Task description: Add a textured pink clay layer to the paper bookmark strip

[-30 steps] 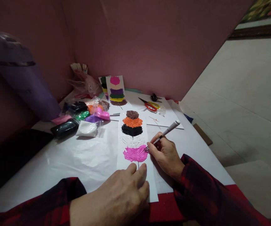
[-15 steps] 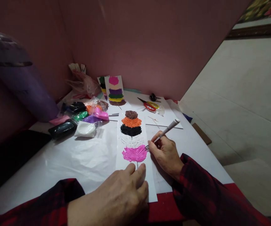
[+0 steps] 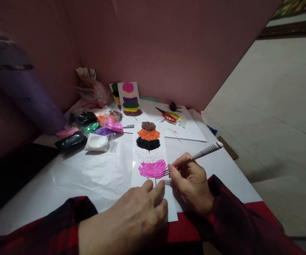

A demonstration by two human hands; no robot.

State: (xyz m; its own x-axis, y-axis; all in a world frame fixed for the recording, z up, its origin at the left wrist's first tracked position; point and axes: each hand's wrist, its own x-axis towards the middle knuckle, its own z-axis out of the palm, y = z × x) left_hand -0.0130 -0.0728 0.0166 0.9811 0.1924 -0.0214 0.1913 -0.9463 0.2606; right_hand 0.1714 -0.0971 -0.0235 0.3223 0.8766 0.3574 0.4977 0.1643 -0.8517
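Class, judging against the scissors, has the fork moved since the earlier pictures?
Yes. Relative to the scissors, the handle end of the fork has swung right and slightly lower in view.

The left hand (image 3: 131, 216) covers some of the white card (image 3: 137, 182), the right hand (image 3: 191, 184) some of the fork (image 3: 207, 150); a framed picture (image 3: 292, 10) is cut off upper right.
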